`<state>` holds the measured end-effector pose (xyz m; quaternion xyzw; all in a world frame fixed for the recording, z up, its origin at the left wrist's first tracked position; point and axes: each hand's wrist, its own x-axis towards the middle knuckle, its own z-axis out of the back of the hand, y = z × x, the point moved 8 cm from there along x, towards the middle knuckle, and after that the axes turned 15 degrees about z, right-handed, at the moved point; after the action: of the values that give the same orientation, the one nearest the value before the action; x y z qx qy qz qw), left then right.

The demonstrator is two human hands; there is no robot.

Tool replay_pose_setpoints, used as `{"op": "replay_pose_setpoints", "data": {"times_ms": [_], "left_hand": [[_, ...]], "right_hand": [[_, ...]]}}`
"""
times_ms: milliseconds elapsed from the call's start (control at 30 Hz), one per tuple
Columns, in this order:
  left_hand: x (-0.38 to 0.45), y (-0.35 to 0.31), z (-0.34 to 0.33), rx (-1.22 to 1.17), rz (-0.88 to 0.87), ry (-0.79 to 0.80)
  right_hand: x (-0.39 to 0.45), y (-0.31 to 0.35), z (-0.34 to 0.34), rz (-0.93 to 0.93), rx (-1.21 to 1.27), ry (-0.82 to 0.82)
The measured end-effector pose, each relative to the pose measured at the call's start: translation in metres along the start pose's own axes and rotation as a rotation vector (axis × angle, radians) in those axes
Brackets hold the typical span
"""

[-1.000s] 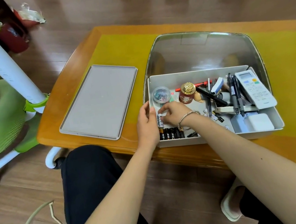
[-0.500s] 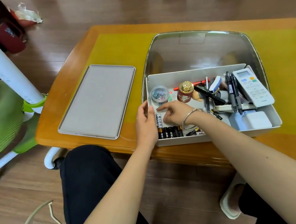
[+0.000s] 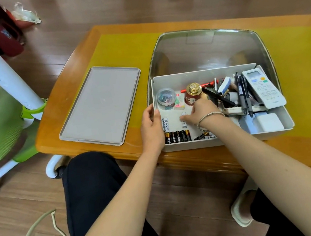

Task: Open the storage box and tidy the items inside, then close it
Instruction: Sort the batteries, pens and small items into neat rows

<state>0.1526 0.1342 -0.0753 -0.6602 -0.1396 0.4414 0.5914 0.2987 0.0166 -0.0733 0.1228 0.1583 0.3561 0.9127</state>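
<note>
The storage box [image 3: 224, 139] sits open on the bench [image 3: 80, 54], at its near edge, with its clear dome lid [image 3: 207, 49] tipped back behind it. The left hand [image 3: 150, 125] grips the box's left wall, thumb inside and fingers [image 3: 145, 112] wrapped outside. The right hand [image 3: 200, 111] reaches into the box with its fingers bent down onto the floor of the box beside a small white battery [image 3: 184, 122]; whether they pinch it cannot be told. Just near of both hands a row of black batteries [image 3: 177, 136] lies against the front wall. Beyond the right fingers stand a red jar with a gold cap [image 3: 192, 94] and a round clear tub [image 3: 166, 97]. To their right lie pens [image 3: 243, 94] and a white remote [image 3: 263, 87]. Left of the left hand, a flat grey tray [image 3: 100, 106] rests on the bench.
</note>
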Motion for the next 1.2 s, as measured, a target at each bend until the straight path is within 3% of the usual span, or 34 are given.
{"op": "replay_pose_setpoints", "data": {"times_ms": [233,500,733,1200], "left_hand": [[0.000,0.000,0.000,0.015,0.002,-0.004],[-0.004,-0.005,0.002,0.055,-0.029,-0.034],[-0.004,-0.005,0.002,0.039,-0.032,-0.032],[-0.004,-0.007,0.002,0.073,-0.043,-0.054]], "right_hand": [[0.010,0.014,-0.013,0.007,0.084,0.040],[0.012,0.034,-0.010,0.205,0.443,-0.102],[0.010,0.035,-0.019,0.157,0.387,-0.002],[0.013,0.034,-0.021,0.200,0.260,-0.035]]}}
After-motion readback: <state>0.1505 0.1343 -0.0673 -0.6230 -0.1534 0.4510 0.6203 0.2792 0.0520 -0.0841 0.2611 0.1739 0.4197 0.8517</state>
